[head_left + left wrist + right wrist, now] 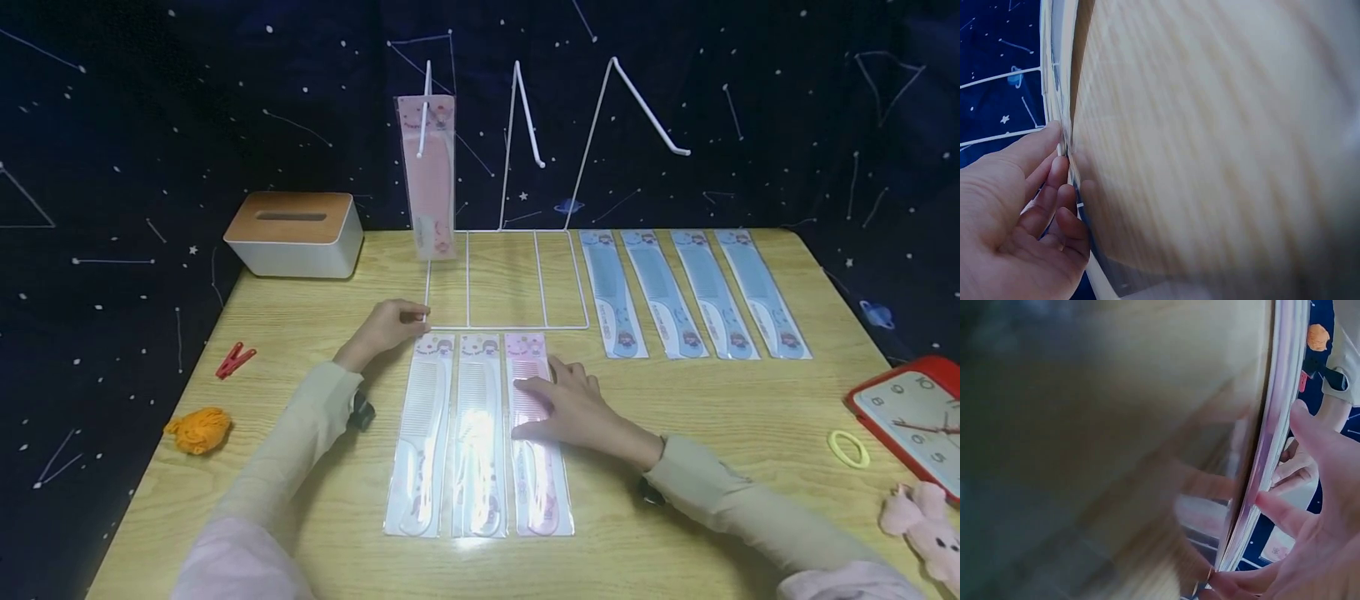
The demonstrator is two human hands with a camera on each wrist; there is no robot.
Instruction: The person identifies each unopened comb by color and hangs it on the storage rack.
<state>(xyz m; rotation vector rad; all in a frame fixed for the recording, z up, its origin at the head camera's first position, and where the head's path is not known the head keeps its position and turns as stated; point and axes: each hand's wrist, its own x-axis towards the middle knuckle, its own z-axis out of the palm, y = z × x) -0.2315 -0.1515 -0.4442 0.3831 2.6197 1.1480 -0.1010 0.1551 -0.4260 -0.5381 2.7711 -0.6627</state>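
Observation:
In the head view, my left hand pinches the front left corner of a white wire display rack; in the left wrist view, the thumb and fingertips of the left hand meet at the wire. My right hand lies over a pink comb in a clear packet, its fingers spread and bent across the comb's teeth. Beside it are two packaged white combs, side by side. A pink comb packet hangs from the rack's left hook; the other two hooks are bare.
Four blue comb packets lie in a row right of the rack. A tissue box stands back left, with a red clip and orange cloth bundle nearer. At right are a red clock, yellow ring and pink plush toy.

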